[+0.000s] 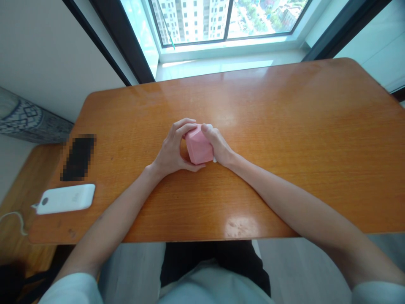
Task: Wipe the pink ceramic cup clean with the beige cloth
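At bench centre, near me, my left hand (172, 147) and right hand (220, 145) both close fingers around a small pink faceted plastic block (198, 145), cupping it from both sides to steady it just on the glossy orange wooden bench (284, 126). Left edge: white power bank (66, 198).

Orange wooden table (284, 126), white power bank (66, 198) near its left edge, blurred dark rectangle (78, 157) just beyond, window (221, 19) ahead

A small pink box (198, 146) with angled faces sat tilted at the frame's centre, low over the wood.
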Demonstrator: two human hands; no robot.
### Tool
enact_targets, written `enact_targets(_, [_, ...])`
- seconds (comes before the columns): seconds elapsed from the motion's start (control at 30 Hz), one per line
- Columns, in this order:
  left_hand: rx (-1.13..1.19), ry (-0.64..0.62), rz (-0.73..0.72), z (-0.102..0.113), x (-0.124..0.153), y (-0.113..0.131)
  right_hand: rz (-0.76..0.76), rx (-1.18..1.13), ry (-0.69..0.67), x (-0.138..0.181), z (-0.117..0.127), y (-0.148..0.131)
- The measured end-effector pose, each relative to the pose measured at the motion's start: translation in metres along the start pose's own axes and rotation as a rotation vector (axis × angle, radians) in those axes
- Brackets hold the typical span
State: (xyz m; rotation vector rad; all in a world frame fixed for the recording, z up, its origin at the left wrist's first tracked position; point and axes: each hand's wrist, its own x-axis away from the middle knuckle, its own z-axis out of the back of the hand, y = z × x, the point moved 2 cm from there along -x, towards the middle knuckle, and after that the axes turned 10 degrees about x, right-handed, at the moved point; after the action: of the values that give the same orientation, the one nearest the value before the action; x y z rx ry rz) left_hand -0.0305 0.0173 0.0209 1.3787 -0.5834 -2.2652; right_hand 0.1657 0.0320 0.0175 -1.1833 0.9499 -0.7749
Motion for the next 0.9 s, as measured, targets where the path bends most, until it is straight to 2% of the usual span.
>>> enact_targets(0.1, [0.097, 0.057, 0.172, -0.004, 0.001, 0.001, -0.008, 0.074, -0.041, 0.005, 0.000, -0.014])
enact_targets(0.2, [0.181, 0.033, 0.324, -0.005, 0.002, 0.003, 0.003, 0.149, -0.057, 0.008, 0.000, -0.026])
enact_targets(0.4, [0.242, 0.015, 0.448, -0.002, -0.005, 0.011, 0.046, 0.128, -0.062, 0.012, -0.001, -0.028])
enact_targets(0.6, [0.376, 0.098, 0.640, -0.010, 0.001, 0.010, 0.172, 0.173, -0.078, 0.011, -0.004, -0.031])
enact_targets(0.77, [0.415, 0.130, 0.646, -0.017, 0.005, 0.013, 0.216, 0.204, -0.091, 0.010, -0.005, -0.032])
enact_targets(0.9, [0.321, 0.173, 0.465, -0.013, 0.004, 0.017, 0.101, 0.174, -0.077, 0.008, -0.004, -0.029])
